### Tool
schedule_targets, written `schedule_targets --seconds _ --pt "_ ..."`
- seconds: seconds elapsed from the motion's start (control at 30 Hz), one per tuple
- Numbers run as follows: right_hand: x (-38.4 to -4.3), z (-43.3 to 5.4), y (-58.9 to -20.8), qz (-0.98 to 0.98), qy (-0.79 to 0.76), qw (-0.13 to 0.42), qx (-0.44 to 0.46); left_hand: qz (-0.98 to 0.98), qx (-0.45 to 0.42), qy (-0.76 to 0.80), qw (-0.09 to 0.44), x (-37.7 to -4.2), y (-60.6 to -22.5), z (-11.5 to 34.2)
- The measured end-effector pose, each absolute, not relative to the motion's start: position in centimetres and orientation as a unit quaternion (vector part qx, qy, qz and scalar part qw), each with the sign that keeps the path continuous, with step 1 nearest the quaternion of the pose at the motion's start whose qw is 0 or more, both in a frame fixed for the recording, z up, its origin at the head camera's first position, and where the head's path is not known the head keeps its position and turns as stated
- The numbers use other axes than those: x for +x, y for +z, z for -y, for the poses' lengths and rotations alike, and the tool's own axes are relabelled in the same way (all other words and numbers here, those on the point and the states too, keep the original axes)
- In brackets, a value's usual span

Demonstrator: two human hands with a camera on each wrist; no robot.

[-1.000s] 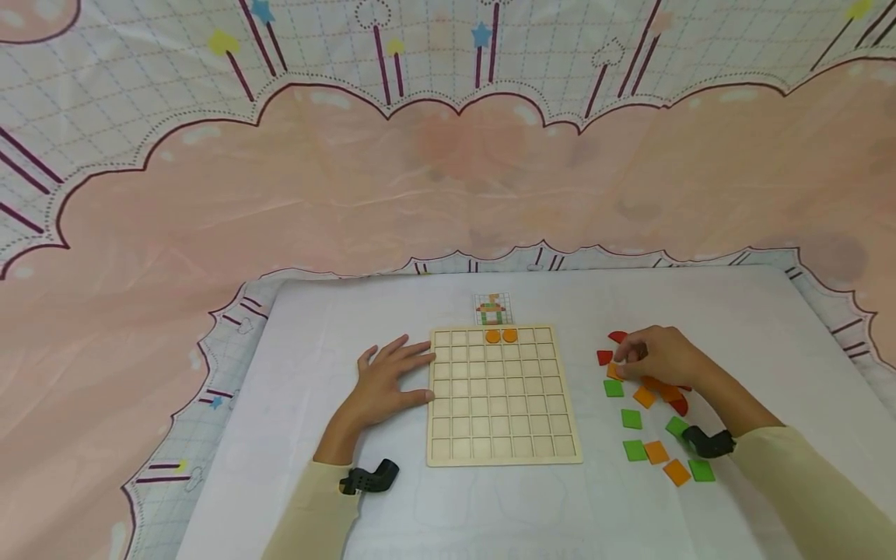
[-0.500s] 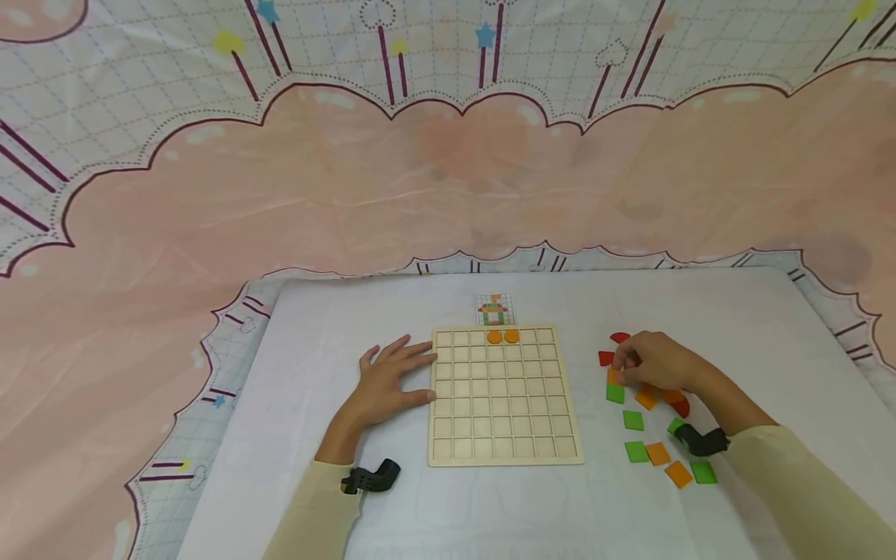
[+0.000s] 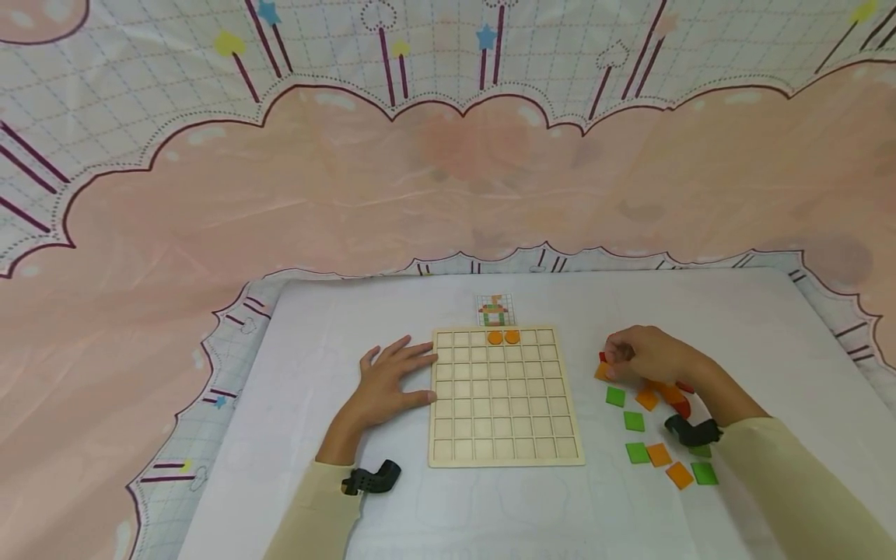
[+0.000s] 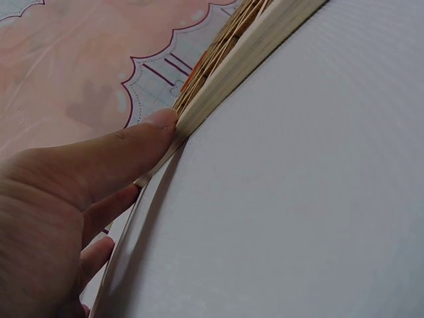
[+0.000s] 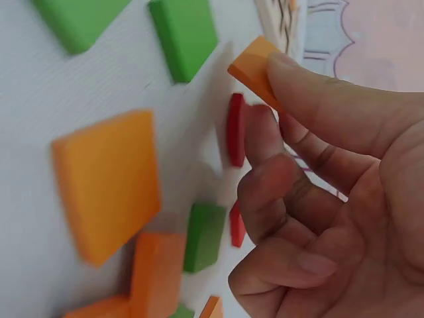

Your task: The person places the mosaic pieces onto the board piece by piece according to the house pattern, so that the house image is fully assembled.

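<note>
My left hand (image 3: 387,383) rests with spread, straight fingers at the left edge of a wooden grid board (image 3: 490,404). In the left wrist view the thumb touches the side of the board (image 4: 218,86). My right hand (image 3: 651,356) pinches an orange square tile (image 5: 254,65) between thumb and fingers, just above the table to the right of the board. The other fingers are curled in. Two orange discs (image 3: 504,337) sit side by side in the board's far row. Below the right hand lie a green tile (image 3: 615,397) and a red piece (image 5: 236,130).
A small printed pattern card (image 3: 495,309) lies behind the board. Several loose green tiles (image 3: 637,453) and orange tiles (image 3: 659,455) are spread on the white table at right. More orange and red pieces (image 3: 680,400) are partly hidden under the right wrist.
My right hand has lifted the orange square tile away from the green tile and shifted slightly left, towards the board. The left hand keeps its place at the board's edge.
</note>
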State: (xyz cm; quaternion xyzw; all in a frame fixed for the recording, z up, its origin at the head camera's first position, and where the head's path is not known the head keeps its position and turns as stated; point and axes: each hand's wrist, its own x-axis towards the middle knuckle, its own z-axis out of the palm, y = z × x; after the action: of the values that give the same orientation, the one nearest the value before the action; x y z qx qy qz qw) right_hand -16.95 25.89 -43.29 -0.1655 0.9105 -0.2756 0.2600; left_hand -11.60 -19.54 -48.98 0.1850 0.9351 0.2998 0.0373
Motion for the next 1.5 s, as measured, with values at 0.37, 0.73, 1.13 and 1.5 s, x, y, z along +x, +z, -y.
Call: schedule_targets --seconds 0.37,0.73,1.13,1.5 --pt "-17.8 -23.5 -43.1 -0.9 -0.332 0.243 -0.147 -0.934 0.187 0.302 0.037 -11.7 -49.0 19.5" --pt "-18.7 -21.2 -43.4 -0.877 -0.404 0.24 -0.105 -0.933 0.192 0.303 0.036 -11.7 -49.0 19.5" --pt "-19.2 -18.7 -43.8 -0.864 -0.427 0.224 -0.144 -0.933 0.19 0.302 0.036 -11.6 -49.0 19.6" --pt "-19.8 -16.4 -44.4 -0.849 -0.454 0.243 -0.119 -0.933 0.19 0.303 0.035 -11.5 -48.9 19.6"
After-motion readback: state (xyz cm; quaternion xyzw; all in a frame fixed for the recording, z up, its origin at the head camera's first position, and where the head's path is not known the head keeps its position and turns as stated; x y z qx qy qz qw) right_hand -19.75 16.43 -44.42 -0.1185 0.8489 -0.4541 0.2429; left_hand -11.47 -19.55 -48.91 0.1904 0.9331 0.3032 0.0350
